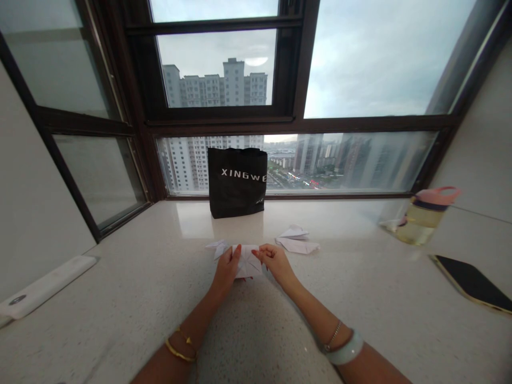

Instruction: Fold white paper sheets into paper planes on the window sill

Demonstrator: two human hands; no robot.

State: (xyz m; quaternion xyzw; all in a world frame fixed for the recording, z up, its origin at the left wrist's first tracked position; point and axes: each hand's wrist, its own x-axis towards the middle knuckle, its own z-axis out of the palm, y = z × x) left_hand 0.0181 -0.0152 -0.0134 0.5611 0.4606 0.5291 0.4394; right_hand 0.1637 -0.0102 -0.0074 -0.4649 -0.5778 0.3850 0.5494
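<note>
A white sheet of paper (248,264) with crease lines is held up between my hands above the pale speckled counter. My left hand (229,266) grips its left side, thumb on the face and fingertips showing beneath the lower edge. At the upper right corner, my right hand (274,258) has its thumb and index finger pinched on the paper's edge. Just behind my left hand lies a small folded paper shape (218,247). A second folded white paper piece (298,241), with pointed flaps, rests beyond my right hand.
A black bag (237,184) stands upright by the window. On the right are a bottle (422,218) with a pink lid and a dark phone-like slab (474,282). A long white device (48,285) lies along the left wall on the counter (160,320).
</note>
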